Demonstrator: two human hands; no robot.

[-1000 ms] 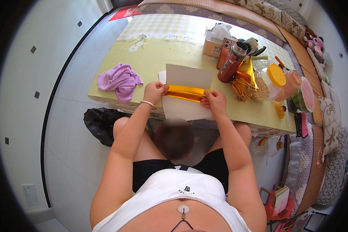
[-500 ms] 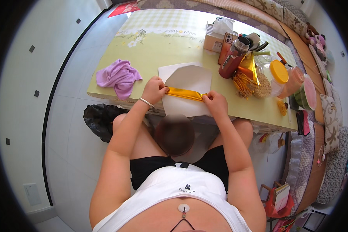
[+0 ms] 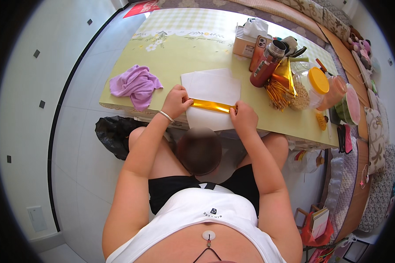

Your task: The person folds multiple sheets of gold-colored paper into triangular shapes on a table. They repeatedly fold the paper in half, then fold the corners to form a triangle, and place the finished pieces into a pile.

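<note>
- Left hand [image 3: 177, 101]: your thumb and fingers pinch the left end of the gold strip [image 3: 211, 105]; a bracelet [image 3: 166, 116] sits at your wrist.
- Right hand [image 3: 244, 116]: your thumb and fingers pinch the strip's right end.
- Strip position: stretched between your two hands, in front of you at the near edge of the table [image 3: 171, 57], crossing the white paper [image 3: 217, 85], which shows on both sides of it. Contact between strip and paper cannot be determined.
- Left of your hands: a crumpled purple cloth [image 3: 136, 87] lies on the table.
- Right of your hands: a dark red flask [image 3: 266, 65] stands beside a bundle of gold pieces [image 3: 281, 91] and a yellow-lidded jar [image 3: 318, 81].
</note>
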